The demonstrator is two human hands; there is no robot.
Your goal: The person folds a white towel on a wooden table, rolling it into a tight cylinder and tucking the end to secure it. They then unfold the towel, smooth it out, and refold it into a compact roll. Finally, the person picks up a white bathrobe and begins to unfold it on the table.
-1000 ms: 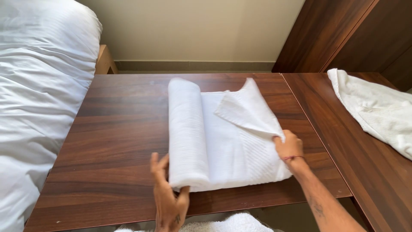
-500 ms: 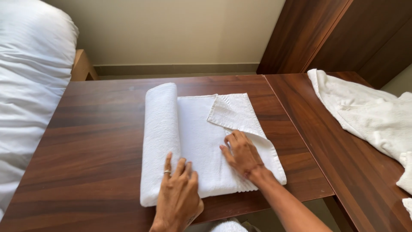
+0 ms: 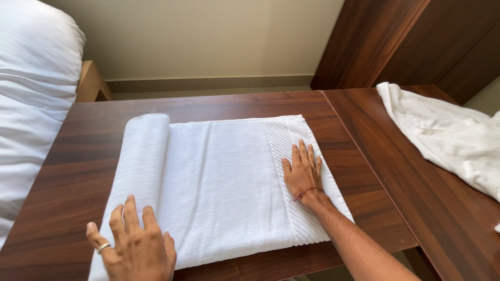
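- Head view, my hands: my right hand (image 3: 303, 174) lies flat on the white towel (image 3: 224, 182), palm down, fingers (image 3: 301, 156) straight and close together, pressing on the ribbed band near the towel's right edge. It grips nothing; it only weighs the cloth down.
- My left hand (image 3: 134, 244) rests at the near left corner, fingers spread apart and slightly curled, fingertips on the rolled edge (image 3: 143, 161) of the towel. There is a ring on one finger. It closes on nothing either.
- The towel itself: it lies spread on the dark wooden table (image 3: 73, 171), mostly flat, with a thick roll or fold along its left side that runs from the far edge toward me. Its near edge sits close to the table's near edge.
- Around it: a second table (image 3: 416, 187) butts against the right side, and a crumpled white cloth (image 3: 448, 135) lies on it, well apart from my towel. White bedding (image 3: 31, 104) fills the left of the view.
- What could go wrong, as I judge it: the polished wood looks slick, so an uneven push from my right palm may drag the whole towel sideways and skew the band. If my left fingers lift, the roll could slacken and unroll. The near edge might also slip off the table under my left wrist.
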